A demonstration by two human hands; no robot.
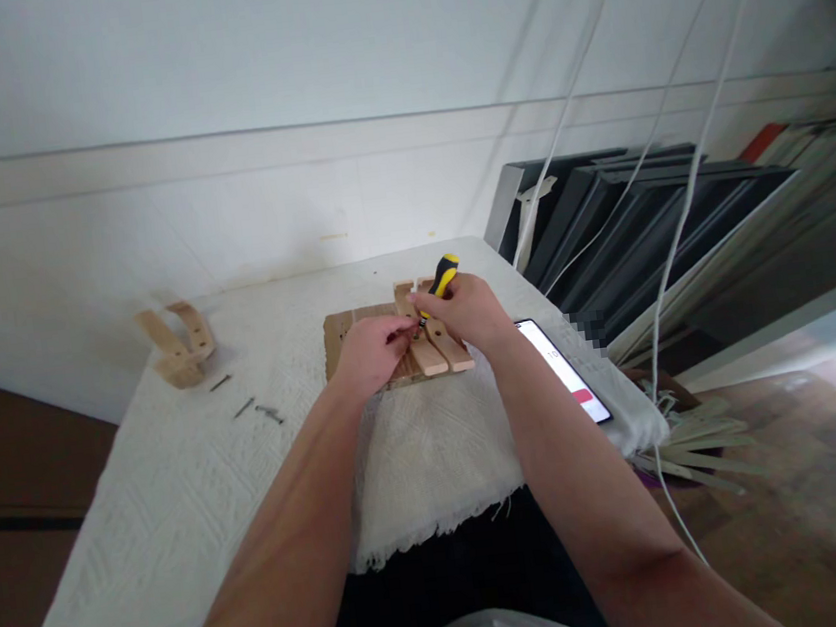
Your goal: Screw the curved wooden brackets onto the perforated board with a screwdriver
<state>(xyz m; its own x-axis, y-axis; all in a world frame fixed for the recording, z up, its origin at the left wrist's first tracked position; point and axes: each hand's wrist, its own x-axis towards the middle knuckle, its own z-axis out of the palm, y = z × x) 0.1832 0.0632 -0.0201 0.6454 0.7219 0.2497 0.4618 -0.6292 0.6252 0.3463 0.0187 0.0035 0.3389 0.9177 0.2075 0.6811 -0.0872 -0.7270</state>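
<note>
My right hand (472, 309) is closed around a yellow-and-black screwdriver (446, 272), its handle tilted up and to the right. The tool's lower end points at two light wooden pieces (430, 355) lying side by side, with dark holes in them. Fingers of my left hand (371, 351) are pinched together at the screwdriver's lower end; whatever sits between them is too small to make out. Beneath the wood lies a piece of brown cardboard (337, 335) on the cloth-covered table.
Curved wooden pieces (179, 349) stand at the table's back left, with several loose screws (245, 408) in front of them. A phone (565, 372) with a lit screen lies by the right edge. Dark panels (626, 219) lean beyond it, and white cables (678, 213) hang down there.
</note>
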